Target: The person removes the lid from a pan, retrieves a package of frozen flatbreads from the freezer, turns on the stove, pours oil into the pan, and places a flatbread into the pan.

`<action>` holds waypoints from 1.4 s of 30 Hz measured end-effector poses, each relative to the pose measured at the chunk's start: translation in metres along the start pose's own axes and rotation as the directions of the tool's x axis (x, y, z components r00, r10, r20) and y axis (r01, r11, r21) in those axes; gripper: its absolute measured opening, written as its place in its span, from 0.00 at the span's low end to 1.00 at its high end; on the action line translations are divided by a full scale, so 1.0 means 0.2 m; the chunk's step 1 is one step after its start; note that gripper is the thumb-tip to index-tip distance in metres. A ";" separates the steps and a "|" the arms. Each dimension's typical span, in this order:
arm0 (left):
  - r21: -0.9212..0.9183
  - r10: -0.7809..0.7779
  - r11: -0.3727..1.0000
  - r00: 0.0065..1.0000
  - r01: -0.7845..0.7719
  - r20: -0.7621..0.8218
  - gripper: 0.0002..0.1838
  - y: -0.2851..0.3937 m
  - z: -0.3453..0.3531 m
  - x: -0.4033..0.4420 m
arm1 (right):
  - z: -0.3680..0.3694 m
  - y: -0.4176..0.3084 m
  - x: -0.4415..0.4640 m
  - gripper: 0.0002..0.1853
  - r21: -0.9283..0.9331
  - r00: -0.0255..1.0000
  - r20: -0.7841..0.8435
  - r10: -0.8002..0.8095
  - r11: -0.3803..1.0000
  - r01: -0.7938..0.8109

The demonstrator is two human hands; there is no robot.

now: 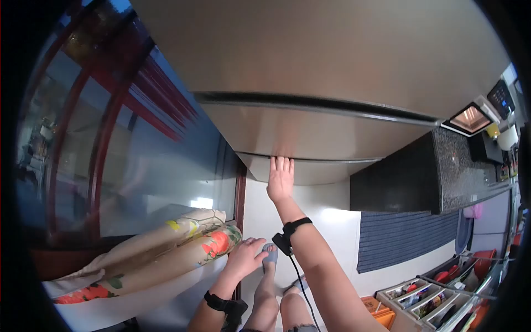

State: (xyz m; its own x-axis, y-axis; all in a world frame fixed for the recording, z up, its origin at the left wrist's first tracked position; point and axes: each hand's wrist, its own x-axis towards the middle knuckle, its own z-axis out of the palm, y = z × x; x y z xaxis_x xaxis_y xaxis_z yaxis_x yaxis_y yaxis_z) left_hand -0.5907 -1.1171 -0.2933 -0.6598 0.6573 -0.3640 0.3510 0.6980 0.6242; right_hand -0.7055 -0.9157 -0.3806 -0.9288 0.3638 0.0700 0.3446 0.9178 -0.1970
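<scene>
My nearer right hand [281,181] reaches straight-fingered to crosswise seam [332,161] atop bottom refrigerator drawer [323,173], can't tell hold; left hand [243,259] half-open, empty.

Left: a glass pane [182,171] showing dark-red bars [102,144]; nearer, a floral curtain [191,249]. Far right: a dark speckled worktop [451,149] bearing an appliance [470,119] with a lit front. Nearer on the right: a blue-grey striped mat [409,238] on pale floor [326,238], and open bins [440,303] beside an orange container [379,311].

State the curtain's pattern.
Curtain is floral: red-orange blooms, green leaves on beige. Best in head view.
</scene>
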 end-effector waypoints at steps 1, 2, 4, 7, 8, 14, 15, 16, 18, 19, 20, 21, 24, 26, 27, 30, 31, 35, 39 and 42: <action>0.002 0.021 1.000 1.000 -0.021 -0.016 0.20 0.00 0.02 0.00 | 0.01 0.00 0.00 0.30 -0.034 1.000 -0.025 0.008 0.999 -0.009; 0.006 0.033 0.999 0.999 -0.033 -0.025 0.20 0.02 0.03 -0.01 | 0.02 0.00 -0.01 0.29 -0.060 0.999 -0.033 0.031 0.998 -0.033; -0.029 0.008 1.000 1.000 -0.008 0.004 0.20 0.02 0.09 -0.04 | 0.03 -0.01 -0.01 0.28 -0.061 0.999 -0.032 0.039 0.997 -0.041; -0.062 0.036 0.997 0.999 -0.035 0.004 0.20 0.05 0.19 -0.11 | 0.04 -0.01 -0.01 0.27 -0.051 0.997 -0.048 0.065 0.996 -0.068; -0.089 0.008 0.996 0.999 -0.004 0.036 0.20 0.04 0.23 -0.14 | 0.04 0.00 -0.01 0.28 -0.047 0.996 -0.072 0.049 0.997 -0.053; -0.169 -0.042 0.984 0.991 0.063 0.126 0.21 0.01 0.39 -0.34 | 0.04 0.03 -0.02 0.25 -0.062 0.986 -0.163 0.039 0.997 -0.050; -0.152 -0.086 0.982 0.984 0.110 0.158 0.21 -0.01 0.40 -0.37 | 0.05 0.02 -0.04 0.25 -0.051 0.983 -0.177 0.053 0.997 -0.063; -0.104 -0.077 0.990 0.983 0.095 0.167 0.21 -0.02 0.41 -0.39 | 0.05 0.01 -0.08 0.25 -0.055 0.993 -0.097 0.067 0.996 -0.072; -0.066 -0.070 0.994 0.981 0.083 0.182 0.20 -0.05 0.46 -0.43 | 0.12 0.03 -0.21 0.23 0.113 0.977 -0.194 0.086 0.991 -0.064; -0.092 -0.077 0.991 0.984 0.093 0.163 0.20 -0.10 0.50 -0.45 | 0.13 0.06 -0.28 0.23 0.115 0.980 -0.179 0.092 0.991 -0.072; -0.115 -0.082 0.989 0.986 0.099 0.146 0.20 -0.10 0.50 -0.46 | 0.11 0.09 -0.35 0.23 0.185 0.984 -0.166 0.066 0.982 -0.035; -0.115 -0.088 0.988 0.983 0.107 0.161 0.20 -0.10 0.49 -0.47 | 0.10 0.12 -0.42 0.23 0.252 0.987 -0.154 0.036 0.968 0.004; -0.165 -0.155 0.973 0.987 0.159 0.039 0.17 0.02 0.35 -0.38 | 0.02 0.27 -0.77 0.27 0.428 0.985 -0.172 0.001 0.901 0.074; -0.311 -0.202 0.936 0.975 0.164 -0.096 0.15 0.01 0.29 -0.27 | -0.04 0.43 -1.02 0.28 0.559 0.986 -0.167 -0.019 0.822 0.110; -0.398 -0.242 0.901 0.961 0.172 -0.132 0.13 0.02 0.27 -0.20 | -0.07 0.52 -1.16 0.27 0.606 0.989 -0.144 -0.010 0.790 0.096; -0.580 -0.341 0.782 0.936 0.229 -0.090 0.12 0.16 0.27 0.10 | -0.15 0.77 -1.50 0.26 0.725 0.987 -0.142 0.075 0.686 0.053; -0.630 -0.372 0.729 0.927 0.269 -0.035 0.11 0.23 0.29 0.22 | -0.19 0.85 -1.59 0.25 0.736 0.976 -0.173 0.129 0.675 0.041; -0.894 -0.180 0.406 0.976 0.189 0.124 0.12 0.17 0.50 0.76 | -0.37 1.09 -1.87 0.25 0.874 0.887 0.002 0.461 0.431 -0.226; -0.947 -0.220 0.266 0.968 0.180 0.122 0.10 0.19 0.65 1.31 | -0.37 1.47 -2.06 0.35 0.910 0.869 0.101 0.485 0.307 -0.277; -0.977 -0.280 0.191 0.959 0.092 0.035 0.10 0.20 0.72 1.65 | -0.39 1.70 -2.08 0.36 0.929 0.898 0.096 0.429 0.285 -0.236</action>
State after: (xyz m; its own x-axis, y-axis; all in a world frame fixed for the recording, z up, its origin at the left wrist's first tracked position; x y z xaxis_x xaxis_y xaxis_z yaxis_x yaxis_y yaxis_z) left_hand -0.6995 -0.8308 -0.4871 -0.7078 0.4452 -0.5485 -0.6427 -0.0836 0.7615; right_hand -0.1918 -0.7420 -0.4015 -0.6995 0.7051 -0.1158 0.1912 0.0285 -0.9811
